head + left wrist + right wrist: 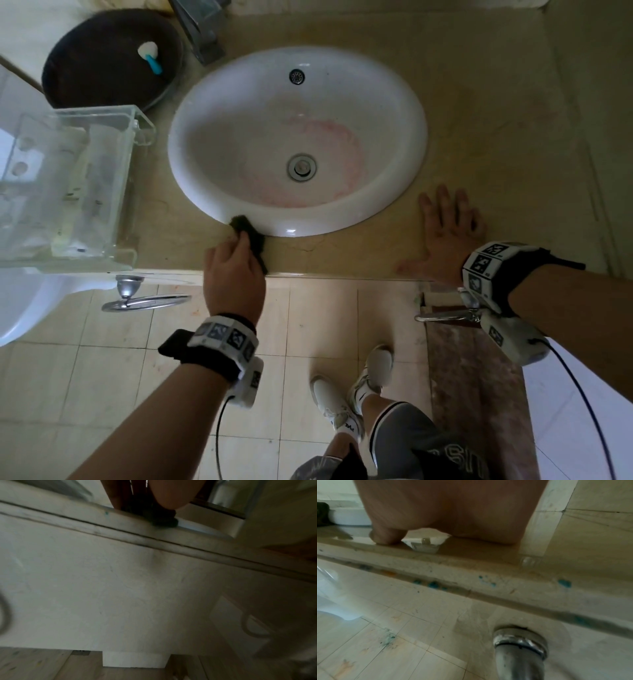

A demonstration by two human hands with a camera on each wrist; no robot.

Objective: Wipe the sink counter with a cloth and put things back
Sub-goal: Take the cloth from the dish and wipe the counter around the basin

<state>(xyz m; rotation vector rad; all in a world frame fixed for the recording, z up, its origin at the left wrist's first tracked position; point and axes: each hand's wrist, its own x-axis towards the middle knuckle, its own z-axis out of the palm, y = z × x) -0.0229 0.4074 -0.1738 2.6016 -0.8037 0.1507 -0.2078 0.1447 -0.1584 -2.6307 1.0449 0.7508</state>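
A dark cloth (249, 233) lies on the beige stone counter (342, 251) against the front rim of the white oval sink (394, 192). My left hand (236, 270) grips the cloth, fingers curled over it, at the counter's front edge. The left wrist view shows the cloth (161, 519) under my fingers on the counter lip. My right hand (448, 233) lies flat and spread on the counter to the right of the sink, holding nothing. From the right wrist view, the palm (453, 513) presses on the wet, shiny counter (471, 550).
A clear acrylic box (68, 185) stands on the counter left of the sink. Behind it sits a dark round basin (109, 58) holding a small white and blue item (150, 56). A grey faucet base (202, 31) stands at the back. Chrome handles (144, 301) jut from the cabinet front.
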